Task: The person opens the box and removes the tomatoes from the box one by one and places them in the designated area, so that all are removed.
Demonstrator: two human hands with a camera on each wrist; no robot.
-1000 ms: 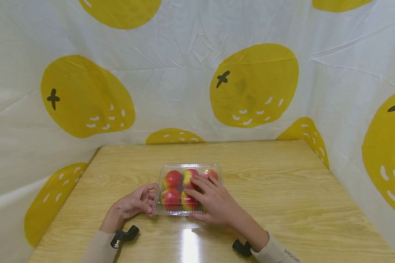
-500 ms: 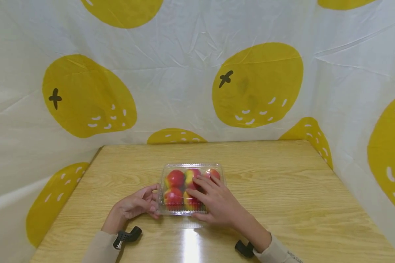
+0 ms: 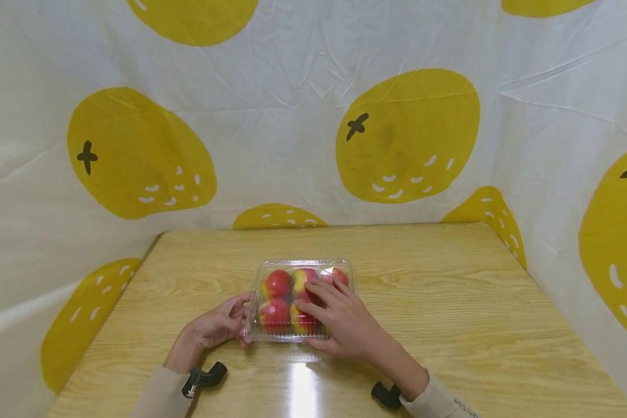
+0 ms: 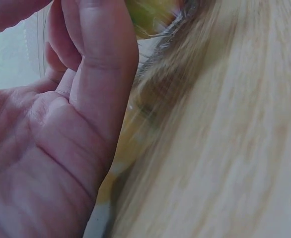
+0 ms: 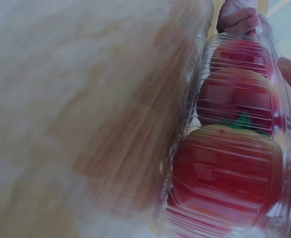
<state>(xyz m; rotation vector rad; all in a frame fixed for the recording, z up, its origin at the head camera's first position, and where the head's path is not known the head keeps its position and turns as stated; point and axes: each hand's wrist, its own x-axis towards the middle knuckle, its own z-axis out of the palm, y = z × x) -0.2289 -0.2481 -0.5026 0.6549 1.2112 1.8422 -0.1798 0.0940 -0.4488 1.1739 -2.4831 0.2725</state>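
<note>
A clear plastic clamshell box (image 3: 305,263) lies on the table, its lid down over several red-and-yellow apples (image 3: 277,284). At its left edge, my left hand (image 3: 219,322) pinches the rim near the front corner with curled fingers and thumb. My right hand (image 3: 352,325) rests on the right part of the lid, fingers spread and fairly straight, thumb by the front edge. It covers part of the right-hand apples. In the right wrist view, red apples (image 5: 225,173) show through the ribbed front wall, with a bit of green between them.
The wooden table (image 3: 423,278) reaches back to a white curtain (image 3: 277,157) printed with large yellow fruit, which encloses the back and both sides. A black wrist mount (image 3: 209,374) sits at the left cuff, another mount (image 3: 385,396) at the right.
Both hands keep their places on the box. The whole view shifts very slightly, and the left thumb and fingers move a little at the box's corner.
</note>
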